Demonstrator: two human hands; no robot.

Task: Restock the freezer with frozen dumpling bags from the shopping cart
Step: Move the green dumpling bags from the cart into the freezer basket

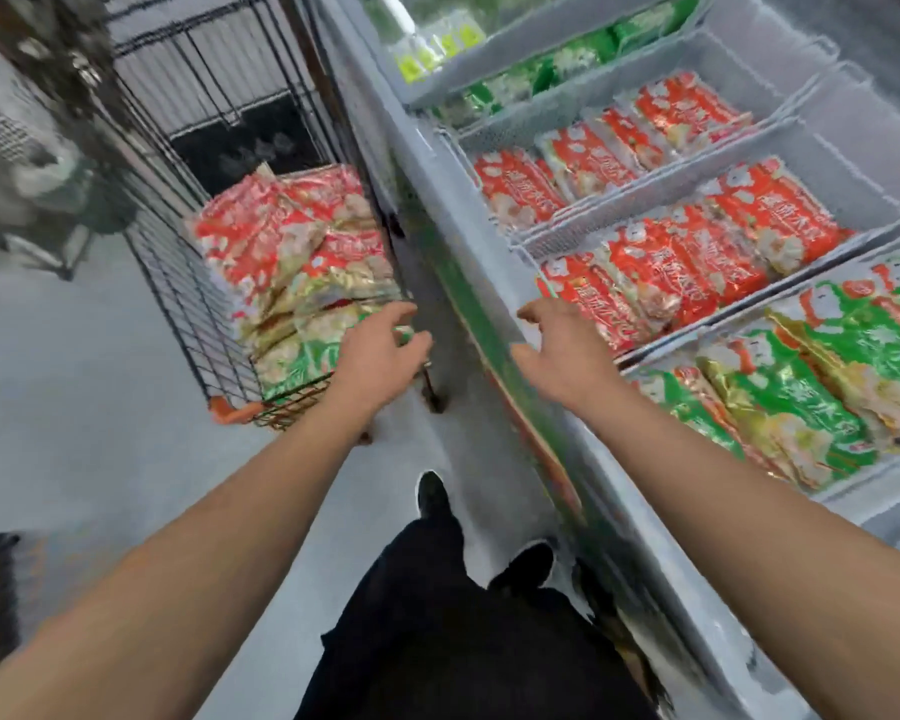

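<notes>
Step in hand: reaching for stock. The left hand (385, 345), fingers loosely spread and grasping nothing, hovers over the dumpling bags (292, 252) piled in the shopping cart (178, 283). The right hand (567, 345), likewise released, hangs over the freezer (458, 241) rim. Next move: grip a top bag.

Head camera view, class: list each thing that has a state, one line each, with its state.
Left hand: open, empty, reaching over the cart.
Right hand: open, empty, above the freezer rim.
Shopping cart: still loaded with bags.
Cart bags: piled loosely.
Freezer: open on top.
Red-bag basket: stocked.
</notes>
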